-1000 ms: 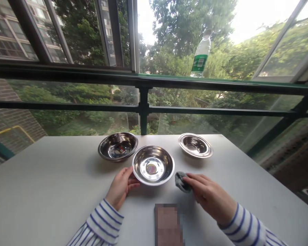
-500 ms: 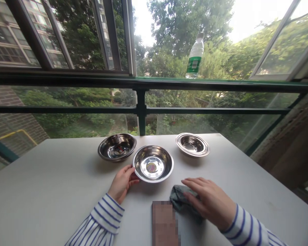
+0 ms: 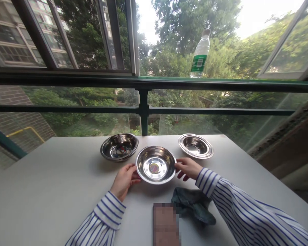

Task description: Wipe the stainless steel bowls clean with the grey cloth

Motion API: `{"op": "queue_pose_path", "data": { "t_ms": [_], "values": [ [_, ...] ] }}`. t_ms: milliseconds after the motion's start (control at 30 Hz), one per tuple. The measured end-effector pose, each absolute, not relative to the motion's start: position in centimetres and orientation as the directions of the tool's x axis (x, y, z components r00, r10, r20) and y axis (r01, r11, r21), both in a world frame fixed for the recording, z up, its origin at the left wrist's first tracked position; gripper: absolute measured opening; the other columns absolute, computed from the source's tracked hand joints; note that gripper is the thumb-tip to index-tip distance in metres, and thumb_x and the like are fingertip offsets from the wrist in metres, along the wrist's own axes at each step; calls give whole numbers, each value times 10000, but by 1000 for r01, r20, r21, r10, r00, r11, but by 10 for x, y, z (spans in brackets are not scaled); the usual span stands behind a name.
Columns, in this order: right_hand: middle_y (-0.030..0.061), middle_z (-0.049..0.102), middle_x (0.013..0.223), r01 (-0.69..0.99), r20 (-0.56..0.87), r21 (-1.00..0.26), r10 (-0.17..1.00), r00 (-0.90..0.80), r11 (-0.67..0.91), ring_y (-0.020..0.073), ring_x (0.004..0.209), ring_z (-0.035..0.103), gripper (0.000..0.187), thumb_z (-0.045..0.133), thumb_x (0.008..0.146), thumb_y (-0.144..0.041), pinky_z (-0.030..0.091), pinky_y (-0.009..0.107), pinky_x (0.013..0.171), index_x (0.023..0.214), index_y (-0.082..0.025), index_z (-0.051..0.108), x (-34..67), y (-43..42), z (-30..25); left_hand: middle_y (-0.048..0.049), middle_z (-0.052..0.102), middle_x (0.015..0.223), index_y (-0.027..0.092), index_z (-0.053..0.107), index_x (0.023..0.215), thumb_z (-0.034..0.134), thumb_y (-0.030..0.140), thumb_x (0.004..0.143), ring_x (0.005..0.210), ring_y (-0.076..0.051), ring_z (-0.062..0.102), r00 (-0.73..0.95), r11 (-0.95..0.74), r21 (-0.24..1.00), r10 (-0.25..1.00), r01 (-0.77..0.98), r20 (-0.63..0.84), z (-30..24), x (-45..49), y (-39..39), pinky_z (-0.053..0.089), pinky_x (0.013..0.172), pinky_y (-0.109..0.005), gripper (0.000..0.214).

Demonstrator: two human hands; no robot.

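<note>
A shiny steel bowl [image 3: 155,177] with a round sticker inside its base is in the middle of the table. My left hand [image 3: 124,179] grips its left rim, thumb on top and fingers beneath. On the opposite side, my right hand [image 3: 188,168] pinches the right rim between thumb and fingers. Below my right forearm a dark green-grey cloth [image 3: 192,205] lies crumpled on the table, touched by neither hand. Beside the cloth is a flat brownish rectangular object [image 3: 165,223], partly blurred out by pixels.
Farther back on the white table [image 3: 66,177] are a steel bowl [image 3: 119,147] at left and a wide-rimmed steel bowl [image 3: 195,146] at right. Behind runs a dark green railing [image 3: 143,109]. A clear plastic bottle [image 3: 200,61] with a green label stands on its ledge.
My right hand has left the cloth and moved up and left to the bowl's right rim. The cloth now lies loose. My left hand keeps its hold on the bowl.
</note>
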State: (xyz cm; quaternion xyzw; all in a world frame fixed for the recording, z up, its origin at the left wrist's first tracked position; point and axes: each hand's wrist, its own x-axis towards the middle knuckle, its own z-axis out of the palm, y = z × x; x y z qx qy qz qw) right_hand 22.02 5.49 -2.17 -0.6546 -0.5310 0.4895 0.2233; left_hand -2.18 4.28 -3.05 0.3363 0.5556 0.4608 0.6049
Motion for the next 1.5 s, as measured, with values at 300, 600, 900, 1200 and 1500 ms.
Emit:
{"op": "queue_pose_path", "data": {
  "t_ms": [300,600,900,1200,1500],
  "values": [
    [29,601,702,317,-524,-824,844,-116,-469,135,516,629,372,443,869,-211,458,197,399,1229,-122,422,224,36,-20,-58,655,658,130,631,841,607,453,724,543,-162,605,42,368,930,929,28,-369,-28,-26,46,459,446,-238,344],
    [52,633,801,233,-517,-843,849,-106,-484,150,634,654,408,522,816,-178,492,205,471,1220,-178,464,229,50,-12,-94,666,808,122,618,862,572,510,734,742,-191,610,190,382,924,910,-30,-369,-29,-24,43,497,622,-298,412],
    [65,616,964,170,-490,-853,869,66,-494,84,581,577,529,525,838,-217,524,213,509,1338,-228,354,233,73,-18,-163,573,1165,125,604,986,597,586,667,931,-254,588,294,403,911,864,83,-409,-28,-12,23,516,663,-336,561],
    [66,657,779,126,-537,-840,842,-50,-528,160,593,650,566,537,815,-165,494,222,460,1340,-153,327,241,46,-25,-137,586,1168,147,582,1044,567,495,751,965,-214,575,140,393,918,913,-47,-384,-34,-26,49,476,754,-316,456],
    [31,646,734,9,-502,-865,865,-16,-502,143,630,660,521,471,844,-104,517,221,502,1337,-146,307,242,45,-17,-78,687,943,178,609,1008,538,494,772,918,-198,604,203,368,922,918,-117,-341,-36,-9,44,429,805,-307,400]
  ]
}}
